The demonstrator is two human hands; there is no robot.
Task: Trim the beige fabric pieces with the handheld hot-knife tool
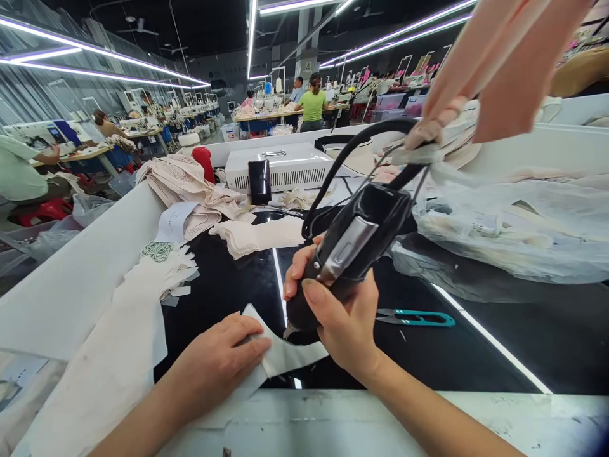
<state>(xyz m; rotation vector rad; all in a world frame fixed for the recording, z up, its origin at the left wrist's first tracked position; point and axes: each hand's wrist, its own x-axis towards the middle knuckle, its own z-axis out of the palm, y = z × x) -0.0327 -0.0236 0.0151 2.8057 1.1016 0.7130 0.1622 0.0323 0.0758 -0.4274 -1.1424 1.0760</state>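
My right hand (340,317) is wrapped around a black corded hand tool (354,235) with a metal lever on its side. The tool leans to the upper right. Its small metal tip points down at the curved edge of a white fabric piece (292,355); I cannot tell whether it touches. My left hand (223,355) lies flat on the left end of that fabric, fingers stretched out and pressing it down. Just right of my right hand are teal-handled thread snips (419,317) on the black tabletop (480,355).
Stacked pale fabric pieces (266,233) lie ahead, and a long fabric pile (114,343) is on the left. Behind are a phone (259,182) and a white vented box (280,166). Plastic bags (514,235) fill the right. Pink cloth strips (504,70) hang by the tool's cable.
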